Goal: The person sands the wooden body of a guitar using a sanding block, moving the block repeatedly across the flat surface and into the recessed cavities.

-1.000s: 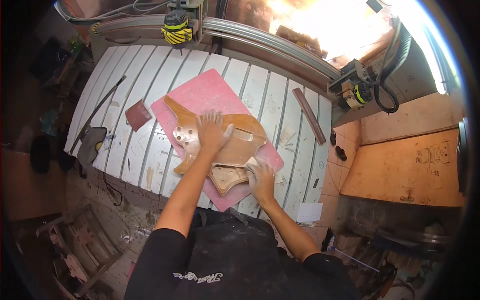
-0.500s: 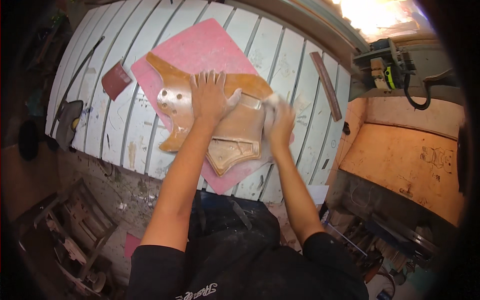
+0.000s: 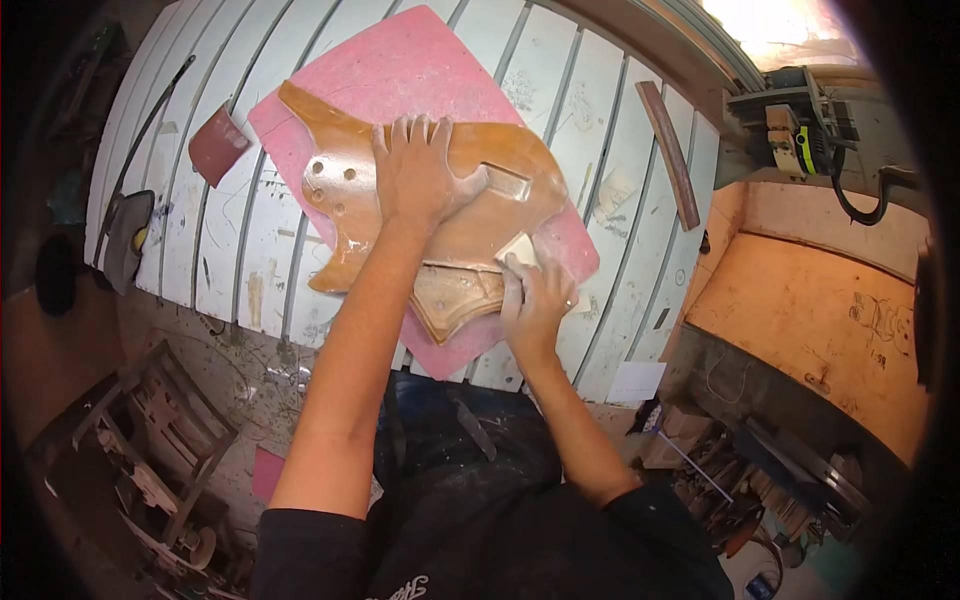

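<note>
**While the left hand [image 3: 415, 175] braces the guitar body [image 3: 470, 235], the right hand [image 3: 535, 300] holds a pale pad [image 3: 515, 248]**

From my remote seat, I see the orange-brown body lying flat on a pink mat [image 3: 400, 60], which sits askew on a slatted white table [image 3: 548, 75]. The left hand is spread wide, palm down on its face; the right closes fingers and thumb around the pad at the near right edge.

I judge the body stiff and moderately heavy. Its gloss and the dust could make it slippery, so I'd press on the broad face or grip the thick rim, sparing the slim horns and the edges of the rectangular pocket [image 3: 505, 182], which might chip.

Left of the mat lies a curled reddish-brown sheet [image 3: 218, 146]; at right, a dark strip [image 3: 668, 155]. Neither blocks the hands. I can't identify the grey object [image 3: 127, 235] at the table's left edge.
</note>
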A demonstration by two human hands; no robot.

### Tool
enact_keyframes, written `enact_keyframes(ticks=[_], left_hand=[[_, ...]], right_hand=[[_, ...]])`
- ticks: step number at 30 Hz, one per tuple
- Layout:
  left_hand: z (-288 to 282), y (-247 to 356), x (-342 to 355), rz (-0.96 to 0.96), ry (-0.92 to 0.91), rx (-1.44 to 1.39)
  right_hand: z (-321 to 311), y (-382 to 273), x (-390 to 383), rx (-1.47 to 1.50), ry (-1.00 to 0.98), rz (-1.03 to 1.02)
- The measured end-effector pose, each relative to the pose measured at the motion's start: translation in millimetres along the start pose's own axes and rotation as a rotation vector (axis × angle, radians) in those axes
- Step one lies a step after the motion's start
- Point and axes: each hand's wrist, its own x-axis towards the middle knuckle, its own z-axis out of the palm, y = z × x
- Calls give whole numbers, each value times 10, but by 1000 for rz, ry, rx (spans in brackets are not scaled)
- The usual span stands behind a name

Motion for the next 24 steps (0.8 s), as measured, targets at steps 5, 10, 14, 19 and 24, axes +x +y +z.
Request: enact_keyframes(ticks=[5, 10, 14, 19, 24], left_hand=[[10, 27, 47, 10, 7, 8], [24, -15, -1, -6, 24, 6], [-2, 28, 53, 11, 12, 27], [-1, -37, 63, -14, 27, 24], [8, 4, 38, -2, -19, 64]], right_hand=[[208, 427, 847, 30, 18, 96], [43, 165, -5, 8, -10, 12], [147, 435, 708, -21, -13, -3], [73, 192, -101, 20, -59, 2], [94, 334, 560, 124, -43, 99]])
